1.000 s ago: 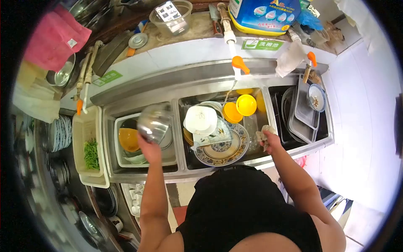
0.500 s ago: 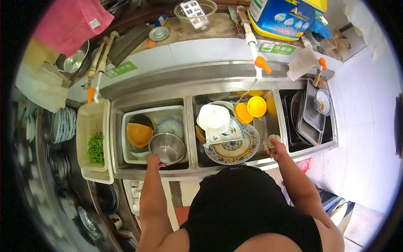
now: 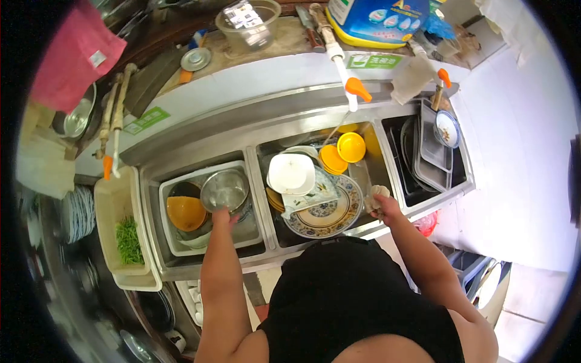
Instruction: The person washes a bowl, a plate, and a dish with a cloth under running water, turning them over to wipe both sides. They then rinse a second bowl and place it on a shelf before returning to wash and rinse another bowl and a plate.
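My left hand grips the near rim of a shiny metal bowl. That bowl is over a white plastic basin in the left sink compartment, beside an orange-brown bowl; it covers most of a pale patterned dish. In my right hand is a bunched, pale cloth, near the front edge of the middle compartment. That compartment holds a white square dish, a large floral platter and yellow-orange bowls.
Water runs from the middle tap. Black trays and a metal rack fill the right compartment, with a patterned bowl on top. Left of the sink stands a cream tub with green vegetables. A detergent jug sits on the ledge.
The metal bowl has moved away from me, from the basin's near side toward its far right part, in my left hand. My right hand still holds the cloth. The camera view has tilted.
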`<state>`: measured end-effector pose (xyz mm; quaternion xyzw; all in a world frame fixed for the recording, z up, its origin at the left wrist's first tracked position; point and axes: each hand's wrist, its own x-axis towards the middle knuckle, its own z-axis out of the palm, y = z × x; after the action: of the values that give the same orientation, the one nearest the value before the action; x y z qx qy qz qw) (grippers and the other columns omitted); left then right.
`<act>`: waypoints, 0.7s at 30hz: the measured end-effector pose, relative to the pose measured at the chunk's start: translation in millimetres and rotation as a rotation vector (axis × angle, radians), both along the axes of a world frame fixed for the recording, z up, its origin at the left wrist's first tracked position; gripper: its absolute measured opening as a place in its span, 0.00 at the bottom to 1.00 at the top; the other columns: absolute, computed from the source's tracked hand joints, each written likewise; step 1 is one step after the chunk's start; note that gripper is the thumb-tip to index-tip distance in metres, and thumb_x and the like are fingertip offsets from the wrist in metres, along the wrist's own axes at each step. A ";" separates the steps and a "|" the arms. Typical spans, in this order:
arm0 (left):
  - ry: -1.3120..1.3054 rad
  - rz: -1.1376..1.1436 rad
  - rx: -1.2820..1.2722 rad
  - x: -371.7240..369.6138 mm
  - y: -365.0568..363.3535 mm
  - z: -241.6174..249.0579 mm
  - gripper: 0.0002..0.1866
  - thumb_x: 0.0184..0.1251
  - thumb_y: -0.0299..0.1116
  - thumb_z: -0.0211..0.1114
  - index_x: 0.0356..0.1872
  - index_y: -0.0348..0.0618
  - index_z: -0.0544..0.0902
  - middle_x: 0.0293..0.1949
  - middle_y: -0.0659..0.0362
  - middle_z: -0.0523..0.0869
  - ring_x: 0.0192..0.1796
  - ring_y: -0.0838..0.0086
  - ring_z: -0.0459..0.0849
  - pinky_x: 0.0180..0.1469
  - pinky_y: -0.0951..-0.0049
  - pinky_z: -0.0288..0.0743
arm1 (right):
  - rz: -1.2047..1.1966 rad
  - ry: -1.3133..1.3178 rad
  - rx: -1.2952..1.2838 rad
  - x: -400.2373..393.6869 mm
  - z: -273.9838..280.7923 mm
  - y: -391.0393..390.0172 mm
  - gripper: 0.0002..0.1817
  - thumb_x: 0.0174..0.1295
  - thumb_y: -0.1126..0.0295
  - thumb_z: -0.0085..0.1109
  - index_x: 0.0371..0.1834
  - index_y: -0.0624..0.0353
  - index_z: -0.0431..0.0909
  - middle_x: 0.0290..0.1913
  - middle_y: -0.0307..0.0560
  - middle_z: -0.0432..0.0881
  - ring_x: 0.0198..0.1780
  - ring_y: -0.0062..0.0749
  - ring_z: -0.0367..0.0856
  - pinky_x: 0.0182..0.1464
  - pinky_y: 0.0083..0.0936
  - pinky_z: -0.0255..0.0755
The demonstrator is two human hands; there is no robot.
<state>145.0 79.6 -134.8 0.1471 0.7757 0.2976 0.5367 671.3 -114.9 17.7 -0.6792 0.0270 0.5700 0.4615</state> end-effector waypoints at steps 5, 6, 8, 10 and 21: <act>0.022 -0.404 -0.409 15.2 -39.6 27.6 0.20 0.72 0.44 0.50 0.43 0.37 0.82 0.34 0.44 0.84 0.37 0.54 0.84 0.33 0.61 0.81 | 0.075 0.029 0.009 13.3 -21.3 -12.6 0.20 0.59 0.57 0.63 0.50 0.55 0.75 0.41 0.45 0.82 0.36 0.35 0.82 0.31 0.30 0.75; 0.521 -0.876 -0.041 19.8 -49.8 9.8 0.21 0.70 0.47 0.52 0.38 0.37 0.83 0.29 0.46 0.84 0.34 0.56 0.85 0.29 0.63 0.79 | 0.067 0.030 0.004 13.5 -23.9 -12.3 0.20 0.59 0.57 0.63 0.50 0.55 0.75 0.41 0.45 0.82 0.36 0.35 0.82 0.31 0.30 0.75; 1.014 -1.313 0.372 45.3 -59.7 1.7 0.23 0.68 0.50 0.53 0.32 0.37 0.83 0.24 0.47 0.84 0.30 0.57 0.85 0.26 0.65 0.78 | 0.021 0.041 -0.099 15.1 -35.4 -11.7 0.20 0.60 0.58 0.62 0.52 0.55 0.74 0.42 0.45 0.82 0.37 0.35 0.82 0.33 0.31 0.76; 0.454 -0.810 0.322 106.8 -58.6 20.9 0.22 0.65 0.49 0.57 0.30 0.36 0.82 0.25 0.49 0.84 0.22 0.62 0.84 0.22 0.65 0.75 | -0.005 0.092 -0.082 11.1 -37.3 -4.8 0.20 0.61 0.58 0.61 0.53 0.55 0.74 0.43 0.45 0.82 0.39 0.36 0.83 0.34 0.32 0.76; 0.365 -0.879 -0.178 215.4 12.8 81.6 0.21 0.63 0.43 0.59 0.22 0.31 0.81 0.16 0.51 0.82 0.18 0.65 0.82 0.23 0.63 0.74 | 0.299 -0.125 -0.047 17.1 -25.9 32.0 0.20 0.61 0.54 0.62 0.49 0.56 0.78 0.35 0.41 0.85 0.28 0.26 0.83 0.22 0.22 0.73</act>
<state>360.3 92.5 -53.2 0.4645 0.7439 -0.0555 0.4773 688.4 -83.0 -8.2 -0.7204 -0.0898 0.5881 0.3565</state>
